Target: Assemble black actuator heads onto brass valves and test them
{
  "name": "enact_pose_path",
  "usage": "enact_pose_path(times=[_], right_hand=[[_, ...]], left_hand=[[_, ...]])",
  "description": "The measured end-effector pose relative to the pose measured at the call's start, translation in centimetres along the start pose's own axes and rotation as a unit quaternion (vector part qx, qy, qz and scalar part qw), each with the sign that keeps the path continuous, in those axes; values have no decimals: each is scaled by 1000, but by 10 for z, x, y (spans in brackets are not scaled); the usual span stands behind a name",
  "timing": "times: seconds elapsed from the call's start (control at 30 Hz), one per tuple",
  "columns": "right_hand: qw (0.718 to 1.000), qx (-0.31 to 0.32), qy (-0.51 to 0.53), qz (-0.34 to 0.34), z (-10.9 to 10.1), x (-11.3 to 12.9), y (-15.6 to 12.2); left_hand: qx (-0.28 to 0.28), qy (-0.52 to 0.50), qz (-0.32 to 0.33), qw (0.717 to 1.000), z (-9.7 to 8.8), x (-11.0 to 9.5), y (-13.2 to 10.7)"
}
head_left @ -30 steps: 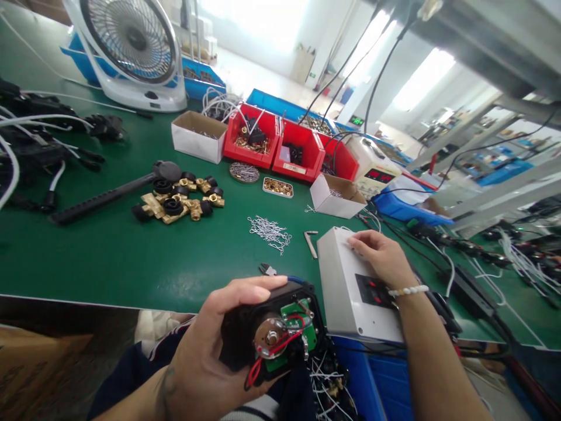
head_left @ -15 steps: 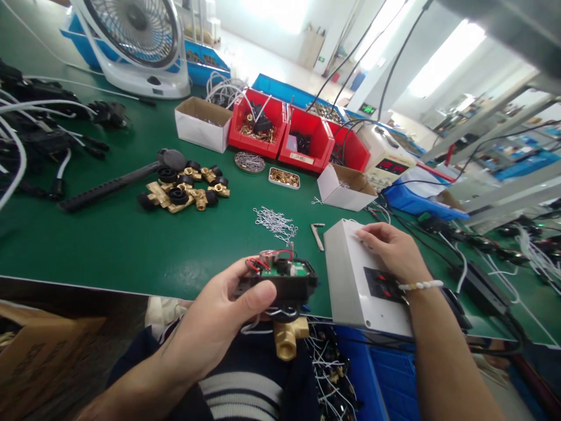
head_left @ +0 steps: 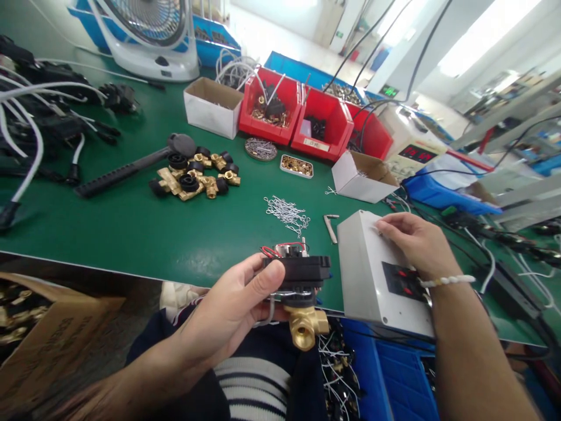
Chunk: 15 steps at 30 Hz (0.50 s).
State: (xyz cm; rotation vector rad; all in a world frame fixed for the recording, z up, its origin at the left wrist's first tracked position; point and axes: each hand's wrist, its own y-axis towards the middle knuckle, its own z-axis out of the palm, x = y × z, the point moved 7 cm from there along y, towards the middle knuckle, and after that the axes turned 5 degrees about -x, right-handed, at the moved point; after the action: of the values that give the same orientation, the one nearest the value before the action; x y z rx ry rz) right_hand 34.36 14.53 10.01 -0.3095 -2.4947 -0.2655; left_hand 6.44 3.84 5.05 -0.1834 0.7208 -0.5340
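Note:
My left hand (head_left: 236, 304) is closed around a motorized valve, with a black actuator housing (head_left: 302, 272) on top and a brass valve body (head_left: 305, 328) below. Red wires and part of a silver motor stick up from the open top of the housing. The valve is roughly upright, above the table's front edge, with a round brass port facing me. My right hand (head_left: 416, 242) rests on a grey switch box (head_left: 362, 269), thumb and forefinger together at a tiny part on its upper face that I cannot make out. Two red switches (head_left: 402, 273) sit lower on that face.
Metal clips (head_left: 287, 213) and a hex key (head_left: 331, 228) lie ahead. Leftward are brass fittings (head_left: 195, 175) and a black-handled hammer (head_left: 135, 166). Red bins (head_left: 322, 126), white boxes (head_left: 366, 175), and a power supply (head_left: 409, 149) with lit digits stand behind.
The valve has tipped in my left hand, so its circuit board no longer shows and the brass port faces me more. My right hand stays at the same spot on the box. The view has shifted.

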Motion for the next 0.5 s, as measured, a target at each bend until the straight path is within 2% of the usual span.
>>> enact_pose_path(times=[0.3,0.5], right_hand=[[999,-27,-18,-10,-4,-5,2],[999,-42,23,-16,-3,-13,8]], left_hand=[[13,-16,8,1000,-1,1,1],[-2,-7,34,999,-3,-1,0]])
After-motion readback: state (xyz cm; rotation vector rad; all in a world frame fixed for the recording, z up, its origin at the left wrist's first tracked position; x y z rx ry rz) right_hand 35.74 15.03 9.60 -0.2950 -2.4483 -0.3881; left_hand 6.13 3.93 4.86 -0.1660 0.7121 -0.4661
